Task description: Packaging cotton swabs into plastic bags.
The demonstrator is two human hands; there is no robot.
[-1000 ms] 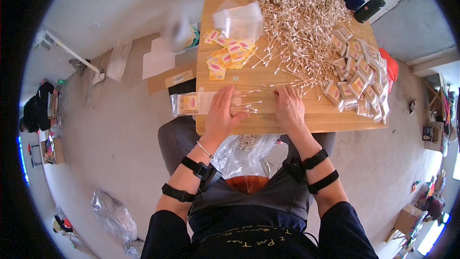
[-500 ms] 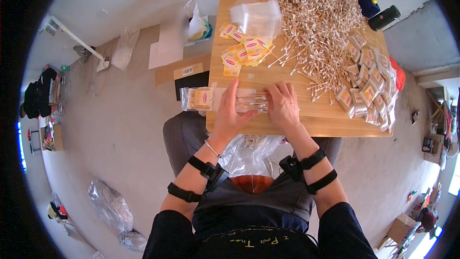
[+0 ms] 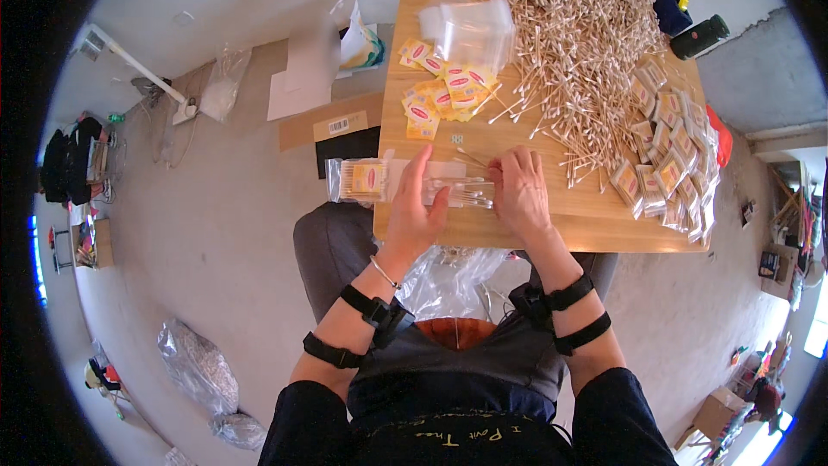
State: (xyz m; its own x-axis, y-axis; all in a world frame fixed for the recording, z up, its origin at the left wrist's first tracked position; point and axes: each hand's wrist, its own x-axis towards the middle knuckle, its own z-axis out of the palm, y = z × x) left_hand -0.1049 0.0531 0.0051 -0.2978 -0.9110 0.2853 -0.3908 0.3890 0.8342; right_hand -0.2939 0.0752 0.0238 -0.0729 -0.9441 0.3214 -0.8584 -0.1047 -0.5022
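Cotton swabs [image 3: 466, 192] lie in a small loose bundle on the table's near edge, between my two hands. My left hand [image 3: 416, 211] stands at their left end, fingers stretched out and thumb apart, over a pale translucent strip. My right hand [image 3: 523, 192] has its fingers bent and pressed together at the swabs' right tips; its fingertips are partly hidden. One stray swab [image 3: 473, 157] lies slanted just beyond the bundle. Left of my left hand, a clear packet of swabs with a yellow card [image 3: 368, 179] sticks out past the table edge.
A big heap of cotton swabs [image 3: 573, 26] covers the far table [image 3: 604, 229]. Filled swab packets [image 3: 668, 168] pile up at the right. Yellow cards [image 3: 444, 95] and clear bags [image 3: 470, 30] lie at the far left. A dark cylinder [image 3: 699, 37] stands by the far right edge.
My right hand has shifted slightly right, and the swab bundle's right tips show more. A stray swab now shows beyond the bundle. My left thumb has drawn in toward its fingers.
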